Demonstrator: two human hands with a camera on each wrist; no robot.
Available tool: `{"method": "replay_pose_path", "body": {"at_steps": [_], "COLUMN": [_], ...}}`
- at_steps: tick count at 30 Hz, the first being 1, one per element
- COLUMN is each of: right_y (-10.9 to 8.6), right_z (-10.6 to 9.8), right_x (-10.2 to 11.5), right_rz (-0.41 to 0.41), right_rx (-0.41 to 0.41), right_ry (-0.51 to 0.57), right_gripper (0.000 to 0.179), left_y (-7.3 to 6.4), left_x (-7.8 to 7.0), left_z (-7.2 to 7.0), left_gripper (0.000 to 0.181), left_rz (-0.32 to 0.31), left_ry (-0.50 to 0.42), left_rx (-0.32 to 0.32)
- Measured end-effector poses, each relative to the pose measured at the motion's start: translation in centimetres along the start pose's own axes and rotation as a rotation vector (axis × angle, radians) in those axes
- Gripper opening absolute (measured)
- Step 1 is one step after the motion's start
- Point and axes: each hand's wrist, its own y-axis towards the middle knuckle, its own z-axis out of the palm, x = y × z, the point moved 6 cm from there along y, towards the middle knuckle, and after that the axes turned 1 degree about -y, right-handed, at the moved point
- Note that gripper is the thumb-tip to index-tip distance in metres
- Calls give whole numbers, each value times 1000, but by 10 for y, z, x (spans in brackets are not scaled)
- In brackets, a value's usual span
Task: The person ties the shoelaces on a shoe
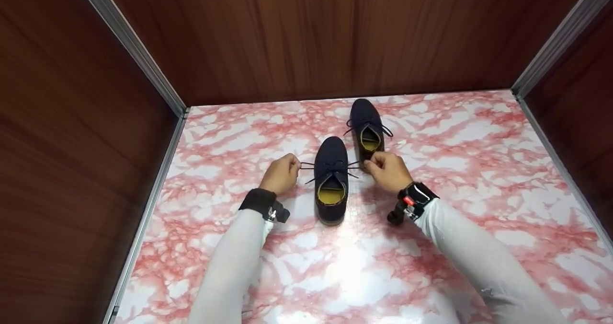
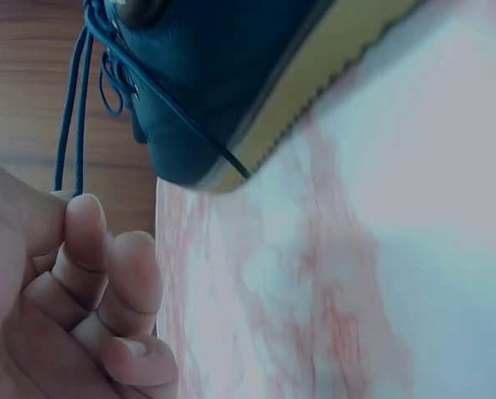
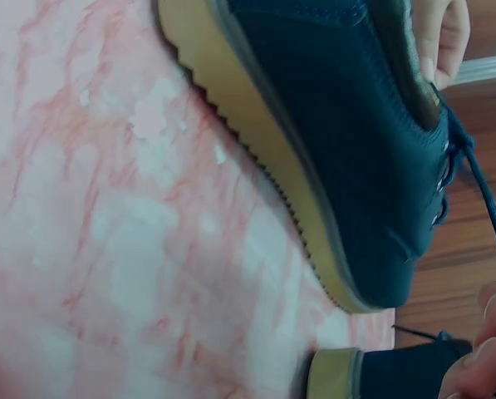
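Observation:
A dark navy lace-up shoe (image 1: pixel 331 149) with a yellow lining stands between my two hands, toe pointing away. Left of it, my left hand (image 1: pixel 281 173) pinches a shoelace loop (image 2: pixel 71 125) between thumb and forefinger. On the other side my right hand (image 1: pixel 390 171) pinches the opposite loop, and the lace (image 3: pixel 490 204) runs taut from the shoe's front. A bow knot sits at the middle of the shoe, with a loose lace end (image 2: pixel 189 125) hanging along its side. The tan sole (image 3: pixel 256 137) has a ridged edge.
A second navy shoe (image 1: pixel 364 113), its laces tied in a bow, stands farther back to the right, close beyond my right hand. The red-and-white marbled surface (image 1: pixel 230 137) meets brown wood-grain panels (image 1: pixel 306 41) at the back and sides, with metal strips (image 1: pixel 158 82) at the corners.

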Motion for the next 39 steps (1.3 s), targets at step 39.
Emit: {"method": "replay_pose_path", "body": {"at_steps": [39], "right_y": [-1], "right_z": [-2], "right_x": [6], "right_rz": [-163], "right_rx": [-23], "right_ry": [-363], "right_gripper": [39], "left_y": [7], "left_x": [-4], "left_z": [14], "left_gripper": [43], "left_rz": [66], "left_ry": [58], "left_rx": [70]}}
